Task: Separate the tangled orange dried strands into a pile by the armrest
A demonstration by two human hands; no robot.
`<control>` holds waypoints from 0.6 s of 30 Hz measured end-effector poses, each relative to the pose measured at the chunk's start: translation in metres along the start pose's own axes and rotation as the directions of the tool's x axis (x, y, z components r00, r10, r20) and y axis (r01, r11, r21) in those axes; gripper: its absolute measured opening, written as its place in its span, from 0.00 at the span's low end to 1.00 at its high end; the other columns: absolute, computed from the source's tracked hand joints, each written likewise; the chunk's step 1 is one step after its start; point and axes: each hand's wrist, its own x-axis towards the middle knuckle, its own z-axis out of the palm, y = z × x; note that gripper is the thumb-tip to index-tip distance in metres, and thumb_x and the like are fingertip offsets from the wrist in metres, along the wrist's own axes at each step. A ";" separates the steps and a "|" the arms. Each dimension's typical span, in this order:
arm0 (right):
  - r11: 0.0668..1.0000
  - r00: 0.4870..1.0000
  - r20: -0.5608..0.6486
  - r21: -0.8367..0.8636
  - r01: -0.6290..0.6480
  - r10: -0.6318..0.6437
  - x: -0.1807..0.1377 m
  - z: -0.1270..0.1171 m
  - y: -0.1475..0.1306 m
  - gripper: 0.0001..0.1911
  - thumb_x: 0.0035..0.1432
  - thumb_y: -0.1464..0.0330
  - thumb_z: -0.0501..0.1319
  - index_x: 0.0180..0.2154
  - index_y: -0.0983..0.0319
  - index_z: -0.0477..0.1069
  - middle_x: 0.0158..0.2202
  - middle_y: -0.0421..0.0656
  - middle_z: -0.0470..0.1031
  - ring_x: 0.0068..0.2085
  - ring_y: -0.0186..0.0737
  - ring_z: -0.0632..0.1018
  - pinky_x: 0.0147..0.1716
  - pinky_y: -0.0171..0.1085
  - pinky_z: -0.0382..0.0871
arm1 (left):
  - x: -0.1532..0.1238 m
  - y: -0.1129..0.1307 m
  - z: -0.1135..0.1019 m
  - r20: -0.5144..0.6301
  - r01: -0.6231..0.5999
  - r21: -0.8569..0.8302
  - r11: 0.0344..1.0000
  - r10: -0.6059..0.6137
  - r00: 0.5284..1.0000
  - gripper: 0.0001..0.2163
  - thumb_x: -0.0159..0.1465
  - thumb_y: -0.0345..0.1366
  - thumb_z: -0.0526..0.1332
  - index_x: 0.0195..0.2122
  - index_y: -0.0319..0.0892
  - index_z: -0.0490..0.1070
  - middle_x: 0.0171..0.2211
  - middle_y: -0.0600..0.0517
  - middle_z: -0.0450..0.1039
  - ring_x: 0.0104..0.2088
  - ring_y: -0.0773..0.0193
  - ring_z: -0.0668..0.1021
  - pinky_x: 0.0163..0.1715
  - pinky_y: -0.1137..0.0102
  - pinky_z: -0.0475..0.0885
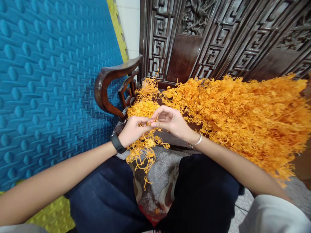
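My left hand (134, 130), with a dark band at its wrist, is closed with thumb and fingers in a pinch. My right hand (173, 122), wearing a thin bracelet, meets it fingertip to fingertip. Between them is a small orange stringy plastic piece (155, 120), partly hidden by the fingers. Below my left hand hangs a tangled cluster of orange plastic pieces (143, 154) with thin curly stems and small flower-like discs; whether it joins the pinched piece I cannot tell. Just behind my hands lies a smaller heap of the same pieces (143, 107).
A large orange heap (233, 113) covers the dark wooden bench seat to the right. The bench has a curved armrest (104, 87) at the left and a carved backrest (186, 58) behind. Blue foam matting (48, 81) fills the left side. My legs frame a speckled floor.
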 end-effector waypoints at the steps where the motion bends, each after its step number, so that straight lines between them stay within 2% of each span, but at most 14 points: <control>1: 1.000 1.000 0.007 0.005 0.010 -0.010 0.000 0.001 -0.001 0.12 0.46 0.67 0.67 0.32 0.62 0.67 0.32 0.39 0.73 0.35 0.31 0.75 0.39 0.35 0.71 | 0.001 0.000 0.000 -0.011 -0.001 -0.016 1.000 0.001 1.000 0.10 0.53 0.37 0.61 0.19 0.36 0.69 0.16 0.59 0.58 0.20 0.73 0.61 0.21 0.76 0.56; 3: 0.998 0.999 -0.011 -0.033 0.052 -0.052 0.001 0.001 -0.005 0.11 0.47 0.67 0.67 0.32 0.62 0.68 0.33 0.39 0.73 0.36 0.31 0.75 0.39 0.35 0.71 | 0.002 0.001 0.001 -0.006 0.023 -0.031 0.999 -0.024 1.000 0.06 0.53 0.34 0.61 0.22 0.36 0.69 0.16 0.60 0.58 0.20 0.73 0.61 0.21 0.76 0.56; 5: 0.990 0.991 -0.090 -0.103 0.091 -0.101 0.004 -0.005 -0.008 0.11 0.47 0.67 0.66 0.33 0.62 0.68 0.34 0.39 0.72 0.36 0.31 0.75 0.39 0.35 0.70 | 0.002 0.003 0.002 0.037 0.069 -0.027 0.997 -0.068 0.997 0.04 0.53 0.32 0.60 0.25 0.36 0.70 0.15 0.61 0.56 0.18 0.74 0.59 0.21 0.76 0.55; 8: 0.969 0.969 -0.219 -0.240 0.064 -0.118 0.010 -0.028 -0.004 0.12 0.46 0.65 0.67 0.33 0.62 0.67 0.35 0.40 0.72 0.36 0.32 0.74 0.40 0.36 0.70 | 0.001 0.004 0.002 0.132 0.123 0.010 0.992 -0.123 0.983 0.04 0.54 0.32 0.60 0.26 0.36 0.71 0.14 0.61 0.54 0.17 0.75 0.57 0.20 0.76 0.53; 11: 0.906 0.984 -0.167 -0.404 -0.122 0.058 0.014 -0.061 0.016 0.12 0.45 0.67 0.67 0.33 0.63 0.68 0.32 0.41 0.73 0.31 0.31 0.73 0.34 0.35 0.69 | -0.001 0.002 0.000 0.177 0.125 0.042 0.991 -0.131 0.975 0.05 0.55 0.33 0.60 0.26 0.37 0.72 0.14 0.61 0.54 0.18 0.75 0.58 0.20 0.76 0.53; 14: 0.741 0.944 -0.150 -0.589 -0.324 0.294 0.013 -0.090 0.047 0.09 0.45 0.73 0.65 0.32 0.65 0.69 0.27 0.40 0.72 0.27 0.31 0.72 0.29 0.33 0.67 | -0.001 0.001 -0.001 0.186 0.136 0.037 0.990 -0.141 0.972 0.06 0.56 0.34 0.60 0.27 0.37 0.72 0.14 0.61 0.55 0.17 0.74 0.58 0.20 0.76 0.53; 16: 0.632 0.914 -0.188 -0.672 -0.386 0.359 0.012 -0.102 0.066 0.08 0.45 0.77 0.64 0.30 0.66 0.69 0.25 0.39 0.72 0.26 0.31 0.72 0.28 0.31 0.66 | 0.000 0.000 -0.002 0.192 0.148 0.028 0.989 -0.150 0.970 0.06 0.56 0.36 0.60 0.28 0.37 0.72 0.14 0.60 0.55 0.17 0.74 0.58 0.19 0.76 0.53; 18: 0.579 0.904 -0.212 -0.709 -0.404 0.371 0.010 -0.108 0.081 0.08 0.43 0.79 0.64 0.28 0.66 0.69 0.23 0.39 0.71 0.26 0.30 0.72 0.27 0.30 0.64 | 0.000 0.000 -0.003 0.199 0.148 0.025 0.989 -0.150 0.968 0.07 0.57 0.36 0.60 0.29 0.38 0.72 0.15 0.60 0.56 0.17 0.74 0.59 0.19 0.76 0.53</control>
